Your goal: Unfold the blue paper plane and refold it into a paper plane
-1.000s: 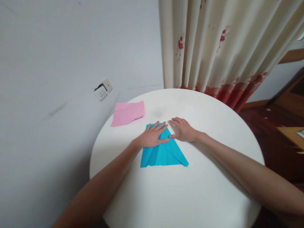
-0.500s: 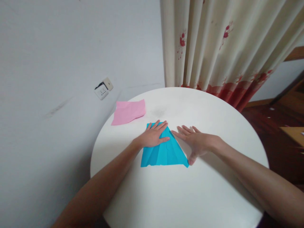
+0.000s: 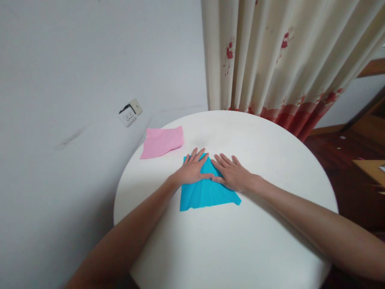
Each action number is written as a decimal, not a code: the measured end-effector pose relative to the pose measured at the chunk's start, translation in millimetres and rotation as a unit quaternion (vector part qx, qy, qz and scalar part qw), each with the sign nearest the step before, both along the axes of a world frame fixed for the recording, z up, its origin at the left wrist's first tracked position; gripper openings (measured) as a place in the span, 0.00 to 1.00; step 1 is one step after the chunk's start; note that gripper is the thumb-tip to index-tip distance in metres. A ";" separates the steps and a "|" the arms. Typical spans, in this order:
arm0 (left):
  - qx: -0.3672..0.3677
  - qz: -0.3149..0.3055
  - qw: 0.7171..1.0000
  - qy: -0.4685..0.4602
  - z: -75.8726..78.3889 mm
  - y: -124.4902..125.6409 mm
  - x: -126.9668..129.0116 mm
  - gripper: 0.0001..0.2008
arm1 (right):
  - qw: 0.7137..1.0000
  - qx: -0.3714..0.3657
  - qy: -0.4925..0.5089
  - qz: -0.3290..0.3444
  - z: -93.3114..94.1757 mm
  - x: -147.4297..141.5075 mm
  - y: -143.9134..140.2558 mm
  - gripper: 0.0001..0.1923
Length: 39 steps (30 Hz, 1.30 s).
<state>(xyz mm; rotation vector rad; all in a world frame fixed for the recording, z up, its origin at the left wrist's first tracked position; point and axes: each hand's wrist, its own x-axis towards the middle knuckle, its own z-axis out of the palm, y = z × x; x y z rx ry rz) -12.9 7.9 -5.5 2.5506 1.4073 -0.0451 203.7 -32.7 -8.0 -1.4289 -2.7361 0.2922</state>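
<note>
Blue folded paper [image 3: 207,194] under flat, open left hand [image 3: 192,173] and right hand [image 3: 233,176], nothing gripped; pink paper [image 3: 161,142] nearby on white table [image 3: 240,249].

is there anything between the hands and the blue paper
Nothing visible. The left hand and right hand both lie flat directly on the blue paper; the pink paper sits apart on the table.

No legible text — none anywhere
</note>
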 end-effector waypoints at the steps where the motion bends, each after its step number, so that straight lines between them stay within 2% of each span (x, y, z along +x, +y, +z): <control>1: -0.005 0.009 1.000 -0.002 0.6 1.0 -0.1 0.51 | 1.000 -0.002 -0.002 0.002 0.8 0.8 0.0 0.42; 9: -0.020 0.033 0.999 -0.006 1.3 9.3 -3.5 0.58 | 1.000 -0.007 -0.005 -0.002 4.7 -0.5 -2.0 0.38; 12: 0.007 0.018 1.000 -0.006 3.0 5.1 -2.8 0.52 | 1.000 -0.007 -0.007 -0.002 4.9 -0.9 -2.0 0.38; 14: 0.027 -0.019 0.999 0.005 5.0 -0.7 -1.0 0.44 | 1.000 -0.006 -0.010 0.001 4.8 -1.2 -1.5 0.38; 16: 0.023 -0.055 0.998 0.022 7.1 -6.6 1.2 0.37 | 1.000 -0.003 -0.014 0.003 4.2 -1.5 -0.7 0.39; 18: 0.002 -0.063 0.997 0.034 8.6 -10.6 2.8 0.35 | 1.000 -0.001 -0.018 0.002 3.2 -1.8 -0.2 0.39; 27: -0.023 -0.030 0.999 0.022 6.6 -6.0 0.5 0.40 | 1.000 0.006 0.017 -0.004 -2.3 -1.0 1.8 0.41; 39: -0.004 0.019 1.000 -0.001 -1.8 -0.6 -1.4 0.42 | 0.999 0.008 0.046 -0.004 -3.5 0.5 4.1 0.40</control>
